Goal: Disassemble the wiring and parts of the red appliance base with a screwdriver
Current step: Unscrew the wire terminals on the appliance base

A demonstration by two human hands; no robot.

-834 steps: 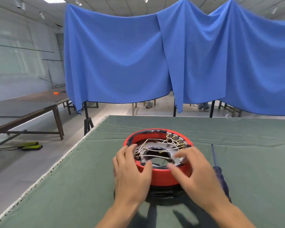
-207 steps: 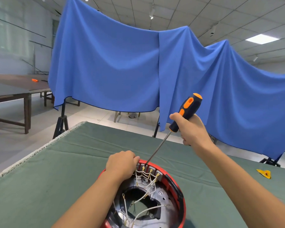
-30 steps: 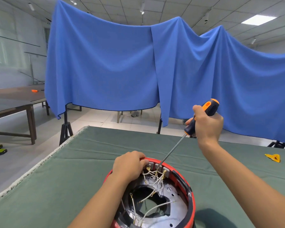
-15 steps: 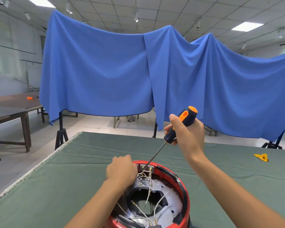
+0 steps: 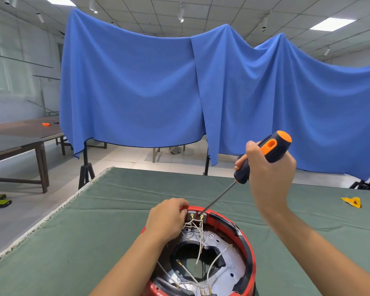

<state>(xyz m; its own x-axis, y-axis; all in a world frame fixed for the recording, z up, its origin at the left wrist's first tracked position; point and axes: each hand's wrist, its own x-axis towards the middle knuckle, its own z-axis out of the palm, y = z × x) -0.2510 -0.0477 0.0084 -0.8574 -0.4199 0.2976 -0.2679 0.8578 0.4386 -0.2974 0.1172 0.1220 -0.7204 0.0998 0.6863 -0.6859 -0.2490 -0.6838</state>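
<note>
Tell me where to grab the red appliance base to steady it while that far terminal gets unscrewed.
Grip the far-left rim of the red appliance base, coming from the left, where the left hand holds it. That leaves the screwdriver in the right hand a clear slant from the right, and avoids the loose white wires inside.

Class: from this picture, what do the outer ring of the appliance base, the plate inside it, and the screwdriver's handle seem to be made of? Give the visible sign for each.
Outer ring: likely moulded plastic; even glossy red.
Inner plate: probably sheet metal; grey, dully reflective, punched holes.
Screwdriver handle: seemingly plastic or rubber; matte black, orange inserts, ribbed grip.
</note>
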